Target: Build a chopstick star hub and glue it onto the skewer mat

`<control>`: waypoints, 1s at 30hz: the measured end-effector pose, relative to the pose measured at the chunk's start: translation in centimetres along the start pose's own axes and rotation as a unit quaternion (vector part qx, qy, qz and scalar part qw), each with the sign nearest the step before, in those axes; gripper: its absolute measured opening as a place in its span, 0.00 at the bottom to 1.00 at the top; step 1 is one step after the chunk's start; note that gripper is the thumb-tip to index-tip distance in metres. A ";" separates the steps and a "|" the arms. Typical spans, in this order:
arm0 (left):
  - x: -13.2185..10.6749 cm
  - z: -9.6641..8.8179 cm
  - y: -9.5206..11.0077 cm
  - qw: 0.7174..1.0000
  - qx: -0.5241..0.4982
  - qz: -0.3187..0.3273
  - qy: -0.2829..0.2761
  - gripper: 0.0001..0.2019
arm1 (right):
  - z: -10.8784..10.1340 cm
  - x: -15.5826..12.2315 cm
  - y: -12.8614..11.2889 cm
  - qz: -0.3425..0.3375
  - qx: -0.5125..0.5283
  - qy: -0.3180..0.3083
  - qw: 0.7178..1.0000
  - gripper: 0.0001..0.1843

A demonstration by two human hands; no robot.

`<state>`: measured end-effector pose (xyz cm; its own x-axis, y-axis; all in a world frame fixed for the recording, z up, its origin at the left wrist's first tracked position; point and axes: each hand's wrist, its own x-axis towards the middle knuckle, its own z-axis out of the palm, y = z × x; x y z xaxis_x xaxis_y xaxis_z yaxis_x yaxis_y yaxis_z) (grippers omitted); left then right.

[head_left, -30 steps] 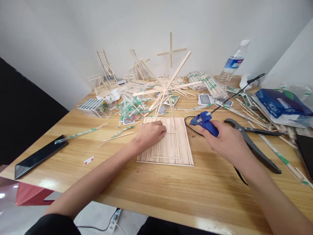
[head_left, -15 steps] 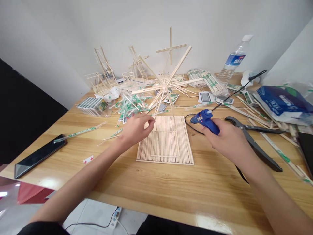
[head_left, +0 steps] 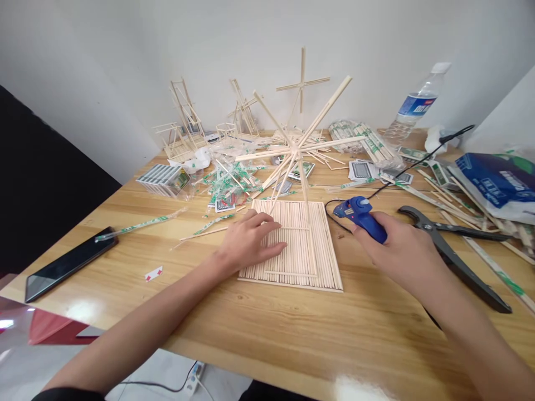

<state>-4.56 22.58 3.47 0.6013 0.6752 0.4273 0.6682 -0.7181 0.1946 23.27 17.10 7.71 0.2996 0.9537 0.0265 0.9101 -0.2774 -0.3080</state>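
My left hand (head_left: 249, 243) lies flat and open on the left part of a square mat of glued wooden sticks (head_left: 305, 245) on the wooden table (head_left: 267, 334). A star-shaped wheel of long sticks (head_left: 297, 148) stands upright at the mat's far edge. My right hand (head_left: 401, 250) is closed around a blue hot glue gun (head_left: 360, 216), held low just right of the mat with its nozzle pointing left. The gun's black cord (head_left: 412, 165) runs back and to the right.
Large black cutters (head_left: 455, 253) lie right of my right hand. A dark phone (head_left: 69, 264) and a wrapped stick (head_left: 137, 226) lie at left. Loose sticks, green wrappers, stick frames (head_left: 184, 125), playing cards, a water bottle (head_left: 416, 106) and a blue bag (head_left: 495, 184) crowd the far side.
My left hand rose from the mat and pinched near the wheel's lower sticks, then came back down flat on the mat. The glue gun hand stayed beside the mat.
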 end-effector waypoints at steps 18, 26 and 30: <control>0.0 0.2 0.3 0.998 0.003 -0.049 -0.036 0.21 | 0.1 0.0 -0.3 0.019 0.004 -0.018 1.000 0.21; 0.0 0.1 0.2 0.999 0.007 -0.036 -0.034 0.20 | 0.2 0.0 -0.2 0.009 0.009 -0.020 1.000 0.21; -0.1 0.2 0.2 0.999 0.010 -0.029 -0.011 0.20 | 0.2 0.0 -0.2 0.007 0.005 -0.021 1.000 0.21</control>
<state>-4.40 22.46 3.32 0.5708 0.7194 0.3957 0.7110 -0.6742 0.2001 23.07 17.14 7.57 0.3004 0.9536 -0.0185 0.9025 -0.2905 -0.3180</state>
